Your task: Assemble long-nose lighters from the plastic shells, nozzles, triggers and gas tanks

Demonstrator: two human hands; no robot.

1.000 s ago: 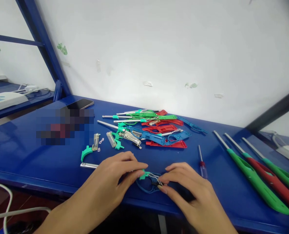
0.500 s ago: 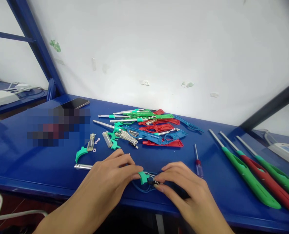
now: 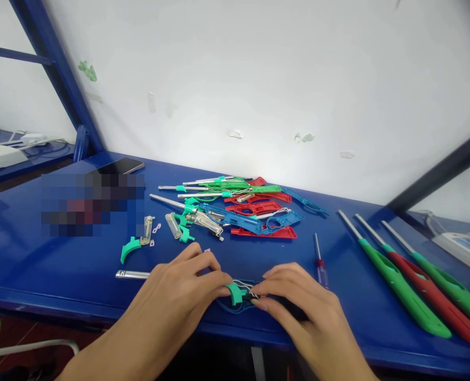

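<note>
Near the table's front edge my left hand (image 3: 187,291) pinches a teal trigger piece (image 3: 236,294). Facing it, my right hand (image 3: 302,301) has thumb and fingertips closed on a small black part (image 3: 252,295) with thin white wires, touching the teal piece's right end. Beneath both lies a blue handle shell (image 3: 229,306), mostly covered by my hands. A metal tube (image 3: 131,274) sticks out to the left from behind my left hand. Another teal trigger (image 3: 130,249) and a clear fuel tank (image 3: 147,230) rest left of my hands.
Behind my hands is a pile of tubes and shells, including a blue shell (image 3: 235,219) and a red shell (image 3: 264,233). A screwdriver (image 3: 322,272) and a green lighter (image 3: 405,291) lie right, beside two more lighters. A phone (image 3: 127,165) is back left.
The teal trigger piece has tilted and shifted slightly right and down in my left fingertips. The metal tube reaches a little further left. My right hand has barely moved.
</note>
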